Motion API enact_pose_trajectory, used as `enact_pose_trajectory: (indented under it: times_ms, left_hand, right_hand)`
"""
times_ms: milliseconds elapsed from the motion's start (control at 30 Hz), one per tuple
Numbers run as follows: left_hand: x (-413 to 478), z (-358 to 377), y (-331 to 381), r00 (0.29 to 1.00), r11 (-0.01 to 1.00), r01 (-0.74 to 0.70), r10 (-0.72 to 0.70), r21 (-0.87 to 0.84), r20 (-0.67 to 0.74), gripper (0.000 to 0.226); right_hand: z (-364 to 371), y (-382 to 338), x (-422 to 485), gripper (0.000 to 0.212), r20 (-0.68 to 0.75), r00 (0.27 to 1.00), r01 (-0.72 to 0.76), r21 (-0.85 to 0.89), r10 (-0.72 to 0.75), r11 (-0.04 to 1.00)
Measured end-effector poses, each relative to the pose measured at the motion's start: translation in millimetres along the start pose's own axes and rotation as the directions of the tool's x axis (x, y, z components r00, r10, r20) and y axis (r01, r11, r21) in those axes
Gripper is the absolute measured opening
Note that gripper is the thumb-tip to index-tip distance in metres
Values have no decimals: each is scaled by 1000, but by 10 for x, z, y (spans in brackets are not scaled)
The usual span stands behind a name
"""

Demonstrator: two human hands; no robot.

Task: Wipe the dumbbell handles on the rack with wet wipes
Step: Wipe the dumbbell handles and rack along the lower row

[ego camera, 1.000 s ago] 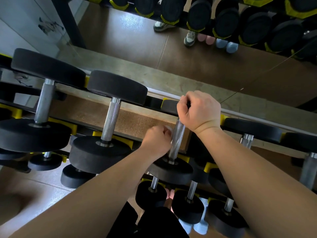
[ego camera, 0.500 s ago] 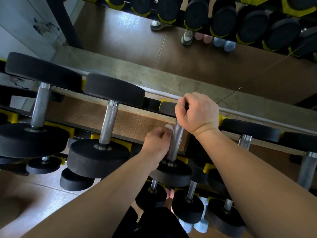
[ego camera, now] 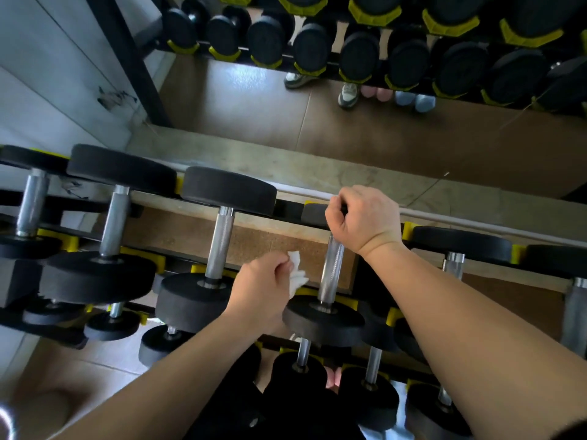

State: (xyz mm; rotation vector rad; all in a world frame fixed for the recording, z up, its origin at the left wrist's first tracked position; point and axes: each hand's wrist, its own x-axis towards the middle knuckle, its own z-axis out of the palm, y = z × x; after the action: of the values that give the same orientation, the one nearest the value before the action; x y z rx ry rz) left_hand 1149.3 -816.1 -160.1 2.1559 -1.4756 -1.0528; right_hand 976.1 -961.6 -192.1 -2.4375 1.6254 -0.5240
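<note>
A: Where's the wipe (ego camera: 297,276)?

B: Bunched up and pinched tight in the left hand (ego camera: 263,281), just beside the handle (ego camera: 330,271) but not touching it.

A: And the right hand (ego camera: 362,217)?

B: Curled round the handle's top, at its far end. I'd guess that stretch could go unwiped.

A: Anything worse?

B: If that grip tips the dumbbell (ego camera: 324,320) out of the rack (ego camera: 287,208), it may roll onto a hand.

Head camera, steep downward view, close above rack (ego camera: 317,219).
</note>
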Motion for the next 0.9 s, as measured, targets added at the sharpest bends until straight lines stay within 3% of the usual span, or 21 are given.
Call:
enact_pose_trajectory:
  times_ms: [167,233,367,433,533,633,800,833,900]
  left_hand:
    - [-185,-191,226,997,970,71,-63,-231,45,16]
    - [-255,-251,289,994,950,110,-101,-291,47,12]
    - [-336,-256,382,983,848,184,-172,-496,71,15]
    - [-354,-218,448,980,807,199,-170,-556,104,15]
    - [-405,-147,542,981,777,193,-139,-600,135,14]
    - [-443,-117,616,983,777,177,-111,-603,145,16]
    - [-337,-62,532,986,874,163,-135,-457,95,14]
    - [-306,-67,479,985,889,172,-144,-424,98,15]
    - [-265,-79,337,980,898,197,-162,-395,119,14]
  right_hand:
    - [-114,-136,6,47,223,961,-153,-51,160,987]
    - [-177,-170,-34,42,299,930,-249,90,212,964]
    - [-587,-363,-538,33,154,961,-277,494,231,824]
    - [-787,-497,-824,33,251,919,-394,633,305,666]
    - [-878,-573,-1055,34,642,721,-691,695,262,198]
    - [-851,-546,-1165,30,696,672,-726,687,252,39]
    - [-774,-392,-1171,11,590,616,-684,729,522,-16]
    - [-742,-337,-1163,8,504,617,-673,737,605,72]
    - [-659,-266,-1141,5,226,697,-620,666,681,414]
